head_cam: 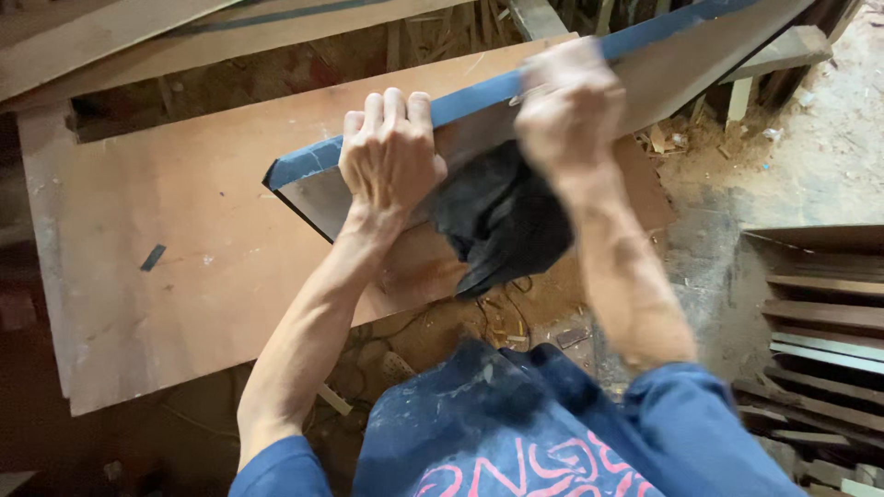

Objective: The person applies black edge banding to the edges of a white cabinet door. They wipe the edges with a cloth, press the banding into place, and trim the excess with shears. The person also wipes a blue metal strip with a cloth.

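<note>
Panel [645, 87] w/ blue edge strip [479, 97] lies tilted across the brown board [184, 248], long edge running from lower left up to upper right.

L hand [391, 156]: you have it clamped over the near end of the panel, fingers curled over the blue strip, palm on the grey face. Closed, firm grip, steadying.

R hand [569, 110]: blurred, so in motion; sits on the strip just right of L hand. Looks fisted around the top of a black rag [502, 221], which hangs down over the panel face. Exact finger spread: can't tell through blur.

Progress, judged only from how things lie: strip covers the whole visible edge, from the left corner up to top of view. Rubbing/pressing seems to be near the left end; most of the length to the upper right is not under your hand. A small blue scrap [153, 258] lies on the board, well apart. Whether the strip is bonded or wiped clean: can't tell.
</note>
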